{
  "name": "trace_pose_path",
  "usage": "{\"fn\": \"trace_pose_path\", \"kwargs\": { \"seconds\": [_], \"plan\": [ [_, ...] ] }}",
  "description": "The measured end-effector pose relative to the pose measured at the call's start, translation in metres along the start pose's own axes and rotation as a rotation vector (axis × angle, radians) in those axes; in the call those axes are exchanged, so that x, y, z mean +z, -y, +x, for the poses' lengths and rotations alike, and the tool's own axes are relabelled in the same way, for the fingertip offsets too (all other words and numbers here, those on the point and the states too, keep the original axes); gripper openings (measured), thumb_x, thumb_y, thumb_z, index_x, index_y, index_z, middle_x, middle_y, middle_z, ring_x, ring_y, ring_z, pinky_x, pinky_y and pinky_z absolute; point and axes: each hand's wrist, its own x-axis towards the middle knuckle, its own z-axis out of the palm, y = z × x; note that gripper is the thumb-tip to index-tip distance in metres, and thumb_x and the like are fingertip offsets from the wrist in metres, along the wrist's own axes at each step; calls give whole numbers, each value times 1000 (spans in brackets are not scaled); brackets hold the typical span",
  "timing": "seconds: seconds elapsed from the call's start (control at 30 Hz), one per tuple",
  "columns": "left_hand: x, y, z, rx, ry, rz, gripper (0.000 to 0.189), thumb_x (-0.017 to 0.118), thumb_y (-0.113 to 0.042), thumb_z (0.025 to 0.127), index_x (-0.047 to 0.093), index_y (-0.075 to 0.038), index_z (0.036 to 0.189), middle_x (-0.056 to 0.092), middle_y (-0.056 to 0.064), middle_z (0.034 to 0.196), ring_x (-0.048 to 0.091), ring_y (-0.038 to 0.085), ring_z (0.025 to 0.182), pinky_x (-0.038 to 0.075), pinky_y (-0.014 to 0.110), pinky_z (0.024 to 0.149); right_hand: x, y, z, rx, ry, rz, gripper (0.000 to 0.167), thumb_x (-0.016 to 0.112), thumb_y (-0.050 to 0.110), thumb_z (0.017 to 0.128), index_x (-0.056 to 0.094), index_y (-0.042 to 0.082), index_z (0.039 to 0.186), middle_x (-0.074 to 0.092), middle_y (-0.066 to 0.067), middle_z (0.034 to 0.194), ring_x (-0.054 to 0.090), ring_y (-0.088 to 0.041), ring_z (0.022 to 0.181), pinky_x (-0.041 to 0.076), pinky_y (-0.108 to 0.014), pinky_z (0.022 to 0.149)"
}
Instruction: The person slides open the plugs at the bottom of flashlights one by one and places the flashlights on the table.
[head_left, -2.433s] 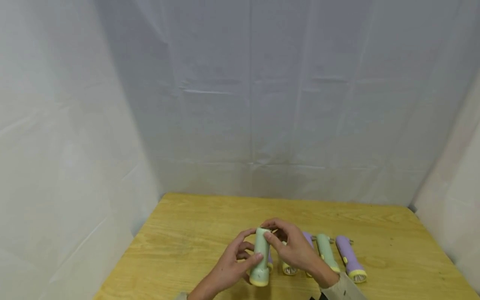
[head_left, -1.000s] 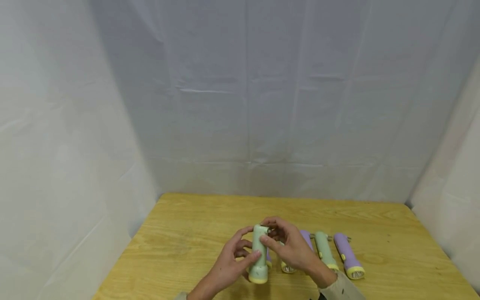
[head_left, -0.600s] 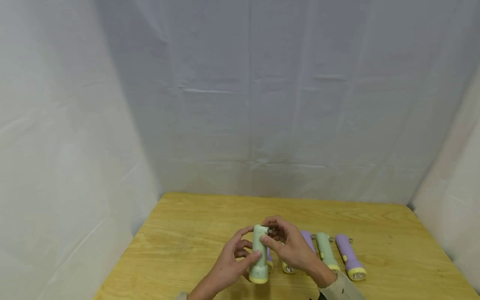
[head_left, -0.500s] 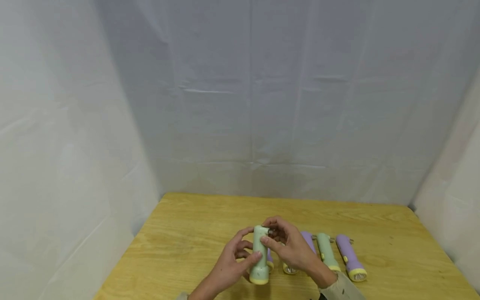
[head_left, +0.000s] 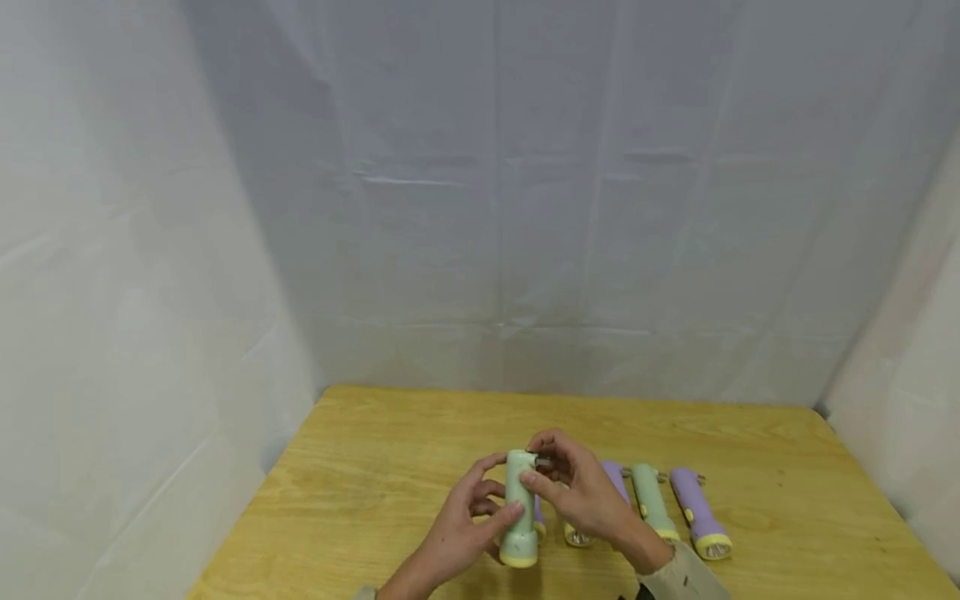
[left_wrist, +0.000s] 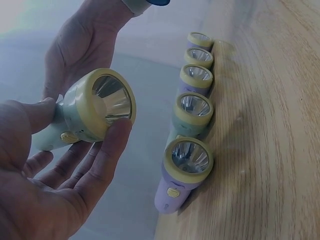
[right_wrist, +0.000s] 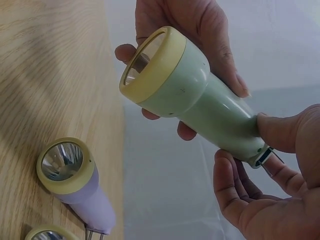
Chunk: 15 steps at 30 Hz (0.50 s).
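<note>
Above the table, my left hand (head_left: 468, 517) grips a green flashlight (head_left: 519, 500) with a yellow head ring, thumb along its body. Its lens (left_wrist: 111, 100) and yellow switch (left_wrist: 69, 137) show in the left wrist view. My right hand (head_left: 581, 487) pinches the tail end, thumb on the body. Metal plug prongs (right_wrist: 268, 157) stick out sideways from the tail beside the right fingers, in the right wrist view. A purple flashlight (left_wrist: 182, 172) lies on the table close to the held one, partly hidden behind it in the head view.
Several purple and green flashlights lie in a row on the wooden table (head_left: 390, 450), among them a green one (head_left: 652, 500) and a purple one (head_left: 696, 508) at the right end, prongs out. The right forearm partly covers the row. White sheeting (head_left: 487, 250) surrounds the table.
The prongs at the held flashlight's tail, hidden 2.4 seconds ago, now stand out to the right. My right thumb has slid slightly down the body. The left hand has hardly moved.
</note>
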Motion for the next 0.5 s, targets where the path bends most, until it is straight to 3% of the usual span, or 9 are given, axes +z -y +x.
{"fn": "trace_pose_path", "kwargs": {
  "seconds": [0.5],
  "plan": [
    [1,3,5,4,7,3,64,64,-32,101,33,-19,156,69,14,118,70,21,90,62,42,60,-1,-5,0,16,-14,19,31,63,24,101,53,8,125,65,-19,123,69,-20,103,58,-27,86]
  ]
}}
